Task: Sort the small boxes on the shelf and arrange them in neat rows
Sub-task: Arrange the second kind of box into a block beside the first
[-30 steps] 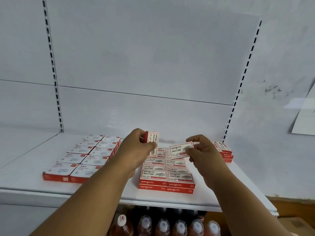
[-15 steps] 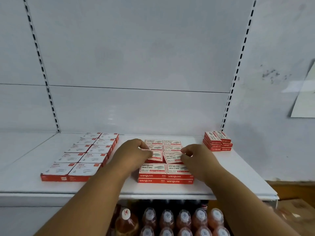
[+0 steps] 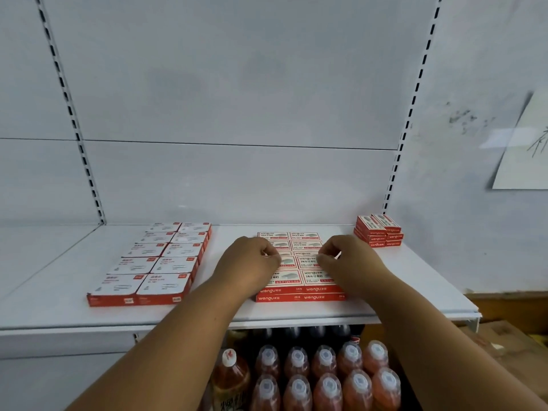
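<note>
Two small boxes held up off the stack a second ago, one on edge in the left hand [image 3: 252, 262] and one tilted in the right hand [image 3: 347, 259], are now down flat among the staple boxes [image 3: 299, 262] at the middle of the white shelf [image 3: 415, 292]. Both hands sit low over that block, apart from one another, fingers curled inward; the fingertips appear to pinch the edges of the boxes just laid, though the knuckles hide the contact and a firm grip cannot be confirmed.

The placement looks deliberate: the block runs two boxes wide and two layers high, printed faces up and red spines forward, so the hands seem to be nudging the newest pair square with their neighbours. The spines read "wengu" and "24/6", and the tops repeat "wengu" and "24/6" beside Chinese characters too small to read.

To the left, well apart, a single-layer block of paper-clip boxes [image 3: 160, 262] is laid two wide in straight rows; its lettering is blurred. At the back right corner a short stack of spare boxes [image 3: 378, 231], also marked "wengu", likely awaits sorting, which suggests the job is well along but unfinished. Below the shelf stand rows of bottled drinks [image 3: 326, 378] with pale caps, and a sheet of paper [image 3: 525, 161] hangs on the wall at right.
</note>
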Available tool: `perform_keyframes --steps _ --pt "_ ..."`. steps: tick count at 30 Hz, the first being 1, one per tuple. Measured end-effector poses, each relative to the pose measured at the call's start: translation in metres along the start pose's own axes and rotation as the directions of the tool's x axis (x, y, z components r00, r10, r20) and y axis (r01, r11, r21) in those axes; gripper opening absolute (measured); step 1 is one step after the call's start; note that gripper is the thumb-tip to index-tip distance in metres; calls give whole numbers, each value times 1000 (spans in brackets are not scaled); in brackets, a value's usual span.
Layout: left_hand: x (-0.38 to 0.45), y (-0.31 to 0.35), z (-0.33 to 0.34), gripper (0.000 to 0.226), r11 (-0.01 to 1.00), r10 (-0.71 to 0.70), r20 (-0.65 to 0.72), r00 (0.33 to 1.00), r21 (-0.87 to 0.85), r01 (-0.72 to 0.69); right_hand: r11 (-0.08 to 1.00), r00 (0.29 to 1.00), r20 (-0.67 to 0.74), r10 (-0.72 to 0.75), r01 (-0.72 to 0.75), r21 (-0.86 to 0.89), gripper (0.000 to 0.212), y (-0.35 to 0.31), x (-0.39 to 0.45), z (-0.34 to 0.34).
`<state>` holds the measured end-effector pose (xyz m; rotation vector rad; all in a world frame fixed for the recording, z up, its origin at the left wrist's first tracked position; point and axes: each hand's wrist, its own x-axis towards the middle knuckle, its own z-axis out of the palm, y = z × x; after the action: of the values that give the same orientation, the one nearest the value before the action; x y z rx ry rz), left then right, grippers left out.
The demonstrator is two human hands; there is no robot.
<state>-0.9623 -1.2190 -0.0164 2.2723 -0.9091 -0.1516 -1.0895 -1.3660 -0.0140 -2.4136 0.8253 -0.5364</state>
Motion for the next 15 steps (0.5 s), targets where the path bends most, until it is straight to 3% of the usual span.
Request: perform_keyframes --steps 8,15 --pt "4 23 -2 20 973 163 -169 972 188 -130 999 996 -84 -23 27 47 16 8 3 -5" --pt "14 84 20 24 935 296 50 954 190 -300 998 973 -225 -54 59 13 7 43 25 -46"
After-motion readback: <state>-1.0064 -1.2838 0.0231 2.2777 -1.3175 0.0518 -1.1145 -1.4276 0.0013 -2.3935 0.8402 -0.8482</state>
